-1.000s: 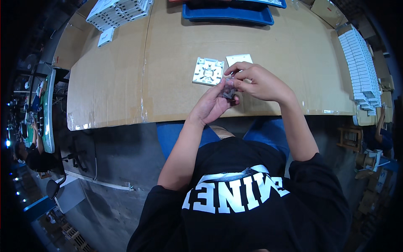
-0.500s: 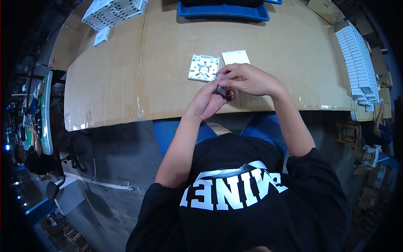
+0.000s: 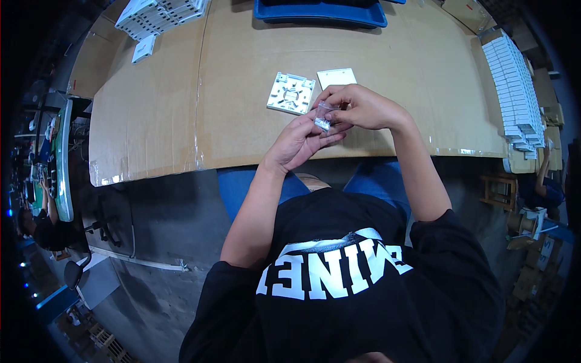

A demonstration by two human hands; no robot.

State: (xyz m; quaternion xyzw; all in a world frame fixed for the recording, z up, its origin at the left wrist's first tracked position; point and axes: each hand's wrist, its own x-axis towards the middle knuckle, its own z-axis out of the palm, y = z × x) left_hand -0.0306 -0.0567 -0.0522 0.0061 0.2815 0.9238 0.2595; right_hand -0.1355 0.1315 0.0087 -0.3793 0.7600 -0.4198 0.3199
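A small clear plastic bag [image 3: 324,117] with small white pieces in it is between my two hands, just above the cardboard-covered table's near edge. My right hand [image 3: 362,109] pinches its upper part between thumb and fingers. Below and to the left, my left hand [image 3: 298,140] supports the bag, its fingers reaching behind the lower end. Just beyond my hands lies a square white plastic box base [image 3: 291,94] with its moulded inside facing up. To its right rests a flat white cover [image 3: 336,77], its near part hidden by my right hand.
White boxes are stacked at the far left [image 3: 158,17], with a single white box [image 3: 143,49] beside them. Another tall row of white boxes [image 3: 513,85] stands along the right edge. A blue tray [image 3: 321,17] sits at the back. Other people work at both sides.
My hands have turned and opened slightly, so the bag and its white pieces show more plainly. My left fingers have stretched out more. The box base and cover lie as before.
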